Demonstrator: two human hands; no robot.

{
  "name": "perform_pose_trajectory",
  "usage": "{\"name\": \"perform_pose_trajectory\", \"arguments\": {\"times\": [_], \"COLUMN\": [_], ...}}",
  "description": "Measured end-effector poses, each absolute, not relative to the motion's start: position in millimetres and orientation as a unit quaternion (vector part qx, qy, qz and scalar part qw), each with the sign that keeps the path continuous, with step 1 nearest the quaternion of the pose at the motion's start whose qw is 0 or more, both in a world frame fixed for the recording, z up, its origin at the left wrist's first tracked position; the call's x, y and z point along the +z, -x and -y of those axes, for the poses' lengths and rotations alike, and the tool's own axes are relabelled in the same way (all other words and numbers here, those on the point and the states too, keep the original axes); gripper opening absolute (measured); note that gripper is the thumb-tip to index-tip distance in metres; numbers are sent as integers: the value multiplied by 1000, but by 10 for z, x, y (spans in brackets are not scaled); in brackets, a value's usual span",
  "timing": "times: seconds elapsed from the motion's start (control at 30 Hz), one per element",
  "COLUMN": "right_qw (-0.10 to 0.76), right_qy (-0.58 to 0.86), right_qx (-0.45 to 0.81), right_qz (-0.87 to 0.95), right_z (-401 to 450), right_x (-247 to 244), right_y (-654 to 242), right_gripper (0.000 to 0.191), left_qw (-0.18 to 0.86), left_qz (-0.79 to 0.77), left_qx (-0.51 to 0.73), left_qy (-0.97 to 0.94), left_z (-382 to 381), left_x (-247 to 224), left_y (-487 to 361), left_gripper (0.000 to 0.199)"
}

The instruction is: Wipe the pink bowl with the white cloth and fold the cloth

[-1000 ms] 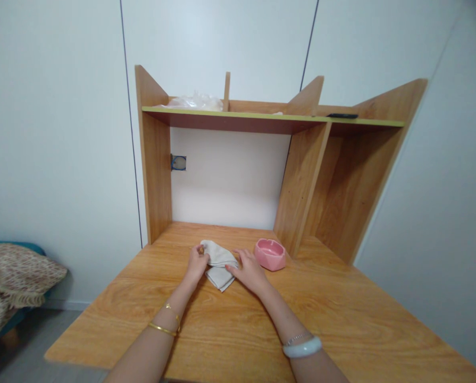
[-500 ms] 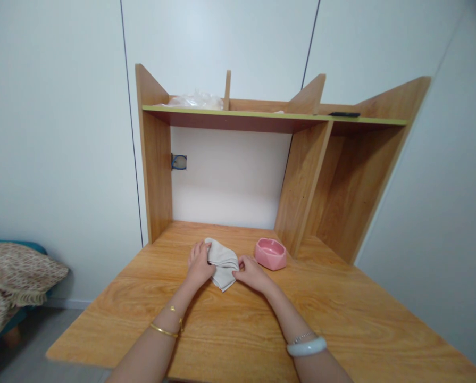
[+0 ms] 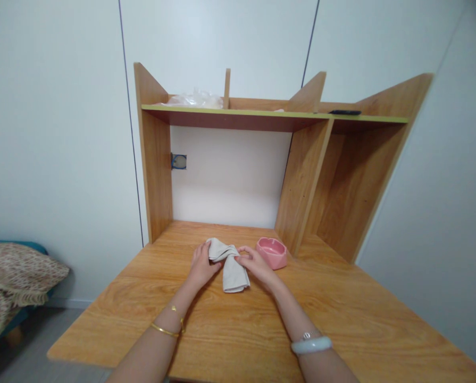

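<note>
Left hand (image 3: pixel 201 267) and right hand (image 3: pixel 257 267) both grasp the grey cloth (image 3: pixel 235 275): my left has one end between thumb and fingers, my right pinches it at the gathered neck, where its loose tail falls toward me, over the wooden desk (image 3: pixel 206 330). It should handle as something light, soft and limp, neither fragile nor slippery; I judge the bunched neck the surest hold, since a loose edge would just flop. Both my forearms slant inward from below, wrists low, palms turned toward each other, fingers curled. Just beside my right hand sits the pink bowl (image 3: pixel 273 255); farther back, the shelf (image 3: pixel 238 113) bears some clear plastic (image 3: pixel 198 99).
</note>
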State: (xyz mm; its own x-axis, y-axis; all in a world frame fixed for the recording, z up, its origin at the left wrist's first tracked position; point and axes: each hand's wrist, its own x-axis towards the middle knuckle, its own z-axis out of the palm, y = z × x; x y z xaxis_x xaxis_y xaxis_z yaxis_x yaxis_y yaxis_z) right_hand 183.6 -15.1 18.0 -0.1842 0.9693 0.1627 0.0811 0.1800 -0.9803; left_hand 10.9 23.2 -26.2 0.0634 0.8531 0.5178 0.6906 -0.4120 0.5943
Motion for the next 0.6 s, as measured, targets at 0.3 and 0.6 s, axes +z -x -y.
{"name": "perform_pose_trajectory", "arguments": {"times": [0.3,0.6], "right_qw": [495,506], "right_qy": [368,407], "right_qx": [545,515], "right_qz": [568,560], "right_z": [203,190], "right_x": [256,293], "right_y": [-1891,-1982], "right_gripper": [28,26], "left_qw": [162,112], "left_qz": [-525,-580], "left_qx": [513,542], "left_qy": [-660,-598], "left_z": [-314,-252], "left_x": [-224,-34], "left_y": [-88,11], "left_gripper": [32,20]}}
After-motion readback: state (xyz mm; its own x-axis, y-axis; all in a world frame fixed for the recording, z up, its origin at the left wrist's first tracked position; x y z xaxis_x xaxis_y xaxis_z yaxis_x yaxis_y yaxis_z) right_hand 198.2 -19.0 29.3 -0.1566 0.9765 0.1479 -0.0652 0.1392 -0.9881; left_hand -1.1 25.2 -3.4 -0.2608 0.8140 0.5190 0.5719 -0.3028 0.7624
